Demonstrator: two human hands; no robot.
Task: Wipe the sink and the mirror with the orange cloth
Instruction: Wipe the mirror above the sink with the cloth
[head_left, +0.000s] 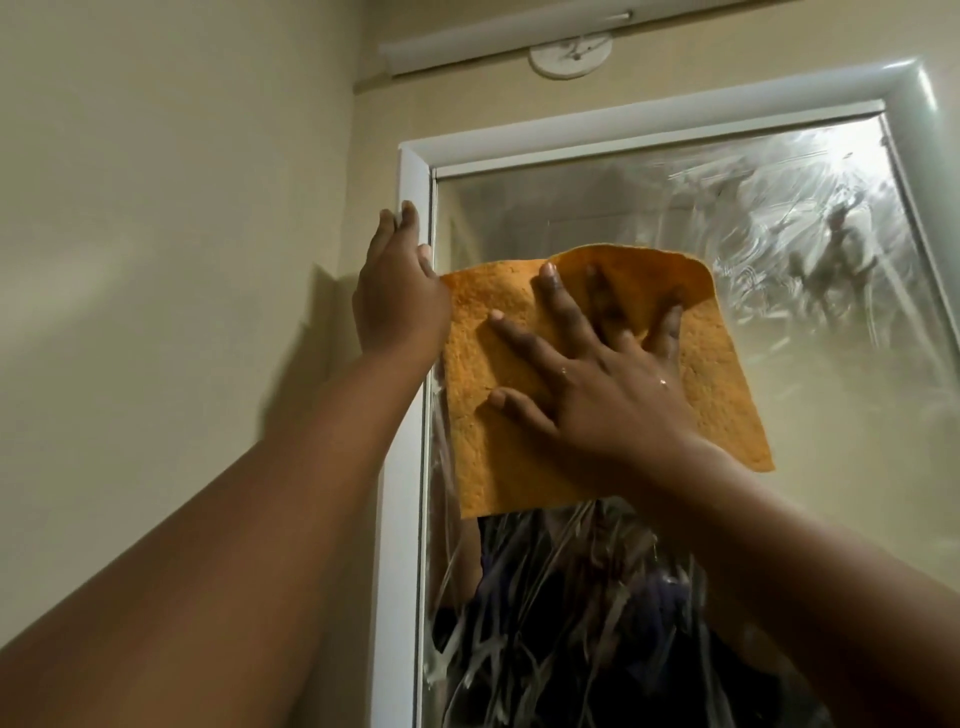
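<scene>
Pressing the orange cloth (519, 415) to the smeared mirror (779, 270), your right hand (587, 384) lies spread; your left hand (397, 291), at nine o'clock, rests flat-fingered on the frame (415, 171), its thumb hidden.

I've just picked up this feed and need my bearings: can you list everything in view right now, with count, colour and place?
orange cloth: one, orange, spread flat on the upper left part of the glass, its top right corner folded over.
mirror: one, glass covered in whitish smeary streaks, filling the right of the view.
mirror frame: one, white, around the glass; its left and top sides show.
wall: cream, left of and above the frame.
round fitting: one, white, on the wall above the frame.
long bar: one, white, across the top of the view.
left hand: on the frame's left edge, fingers straight.
right hand: fingers spread, pressing the cloth flat.
</scene>
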